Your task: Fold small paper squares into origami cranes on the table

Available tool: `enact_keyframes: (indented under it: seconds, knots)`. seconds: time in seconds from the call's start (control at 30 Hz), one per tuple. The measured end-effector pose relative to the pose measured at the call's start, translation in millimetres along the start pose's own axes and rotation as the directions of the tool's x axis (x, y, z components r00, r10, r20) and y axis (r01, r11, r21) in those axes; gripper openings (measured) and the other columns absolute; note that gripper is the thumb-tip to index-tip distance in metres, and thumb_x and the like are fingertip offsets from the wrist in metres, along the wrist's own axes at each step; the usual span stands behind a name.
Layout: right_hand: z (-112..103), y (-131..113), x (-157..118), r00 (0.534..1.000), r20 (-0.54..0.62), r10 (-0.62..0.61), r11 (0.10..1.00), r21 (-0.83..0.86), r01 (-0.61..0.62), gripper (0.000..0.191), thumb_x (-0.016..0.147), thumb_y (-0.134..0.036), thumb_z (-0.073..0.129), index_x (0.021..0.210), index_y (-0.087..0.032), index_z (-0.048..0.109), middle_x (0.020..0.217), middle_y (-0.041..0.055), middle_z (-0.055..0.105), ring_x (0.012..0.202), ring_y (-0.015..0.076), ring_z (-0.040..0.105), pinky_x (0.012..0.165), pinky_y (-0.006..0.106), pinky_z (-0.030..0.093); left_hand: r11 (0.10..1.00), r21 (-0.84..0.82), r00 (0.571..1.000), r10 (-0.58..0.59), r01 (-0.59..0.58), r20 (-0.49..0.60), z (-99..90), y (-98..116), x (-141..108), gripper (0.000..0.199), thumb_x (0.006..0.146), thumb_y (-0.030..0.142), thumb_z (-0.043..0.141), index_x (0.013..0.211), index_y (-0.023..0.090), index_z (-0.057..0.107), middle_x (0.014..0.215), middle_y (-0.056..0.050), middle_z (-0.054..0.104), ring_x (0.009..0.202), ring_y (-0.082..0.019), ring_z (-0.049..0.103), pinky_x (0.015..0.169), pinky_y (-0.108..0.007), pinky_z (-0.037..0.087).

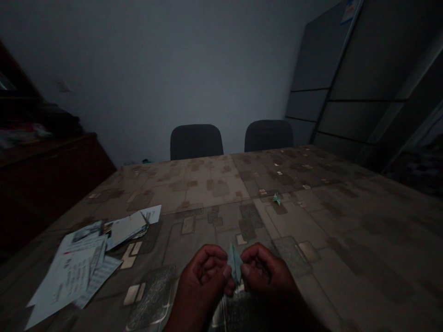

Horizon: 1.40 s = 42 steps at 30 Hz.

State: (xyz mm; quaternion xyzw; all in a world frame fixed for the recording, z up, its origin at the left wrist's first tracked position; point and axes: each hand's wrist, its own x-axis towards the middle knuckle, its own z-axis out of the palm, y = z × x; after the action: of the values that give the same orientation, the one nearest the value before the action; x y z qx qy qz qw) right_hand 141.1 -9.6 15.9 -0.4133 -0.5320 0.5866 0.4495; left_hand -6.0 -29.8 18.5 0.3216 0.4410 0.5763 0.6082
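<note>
The left hand [202, 276] and the right hand [266, 269] sit low at about 6 o'clock in the view, just above the near edge of the bench [349, 263]. Both are curled inward in a narrow grip, and between them a folded pale green paper [235, 263] stands upright, pinched from either side. It forms a slim pointed shape with its tip upward; the light is too dim to make out its individual folds.

A small folded paper figure [276, 198] of the same pale green rests on the bench at about 1 o'clock from the hands, well apart from them. At about 9 o'clock from the hands lies a loose heap of overlapping printed papers [71, 272], with a thicker bundle of paper [126, 229] at its far end. The bench top has a glossy pattern of brown and beige rectangles.

Two dark chairs [196, 142] stand side by side at the far edge, at about 12 o'clock. At about 10 o'clock, a dark wooden sideboard [51, 184] carries a heap of cloth [24, 131] on its top, its folds too dark to tell apart. At about 2 o'clock rises a tall grey metal cabinet [374, 83] with its doors closed and a paper label [349, 11] near the top.
</note>
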Motion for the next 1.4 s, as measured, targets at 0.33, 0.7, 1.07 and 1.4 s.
enact_keyframes:
  seconds: [0.33, 0.7, 1.07, 1.4]
  knots:
    - [-3, 9, 3, 0.999, 0.04, -0.014, 1.0, -0.005, 0.014, 0.017, 0.074, -0.027, 0.064, 0.083, -0.017, 0.053, 0.068, -0.0012, 0.053, 0.06, 0.0123, 0.049, 0.057, 0.025, 0.039, 0.998, -0.029, 0.997, -0.048, 0.05, 0.066, -3.8, -7, 4, 0.023, 0.066, 0.023, 0.081, 0.079, 0.016, 0.063, 0.062, 0.002, 0.067, 0.048, -0.008, 0.059, 0.047, -0.018, 0.045]
    - [-1, 10, 5, 0.998, 0.039, 0.048, 0.988, 0.142, -0.053, 0.022, 0.071, -0.028, 0.068, 0.08, -0.018, 0.051, 0.061, -0.0041, 0.055, 0.051, 0.0086, 0.048, 0.053, 0.022, 0.037, 0.997, 0.072, 0.996, 0.011, -0.017, 0.088, -1.6, -2, 0, 0.016, 0.075, 0.025, 0.072, 0.089, 0.021, 0.064, 0.068, 0.001, 0.066, 0.052, -0.01, 0.056, 0.051, -0.021, 0.045]
    - [1, 4, 4, 0.994, 0.027, 0.105, 0.989, 0.106, -0.107, 0.022, 0.07, -0.033, 0.066, 0.082, -0.016, 0.058, 0.062, -0.0029, 0.056, 0.05, 0.0085, 0.044, 0.05, 0.021, 0.034, 0.799, 0.51, 0.945, 0.303, -0.32, 0.119, -7.1, 10, 3, 0.008, 0.077, 0.025, 0.067, 0.07, 0.021, 0.071, 0.078, -0.002, 0.056, 0.072, -0.018, 0.055, 0.064, -0.026, 0.043]
    - [2, -3, 3, 0.997, 0.001, 0.079, 0.997, 0.016, -0.079, 0.017, 0.066, -0.031, 0.066, 0.073, -0.017, 0.057, 0.056, -0.0065, 0.041, 0.051, 0.0093, 0.035, 0.051, 0.023, 0.03, 0.974, 0.225, 0.999, -0.023, 0.032, -0.039, -9.7, -5, 4, 0.024, 0.064, 0.035, 0.079, 0.068, 0.015, 0.066, 0.056, 0.002, 0.058, 0.052, -0.011, 0.049, 0.051, -0.022, 0.037]
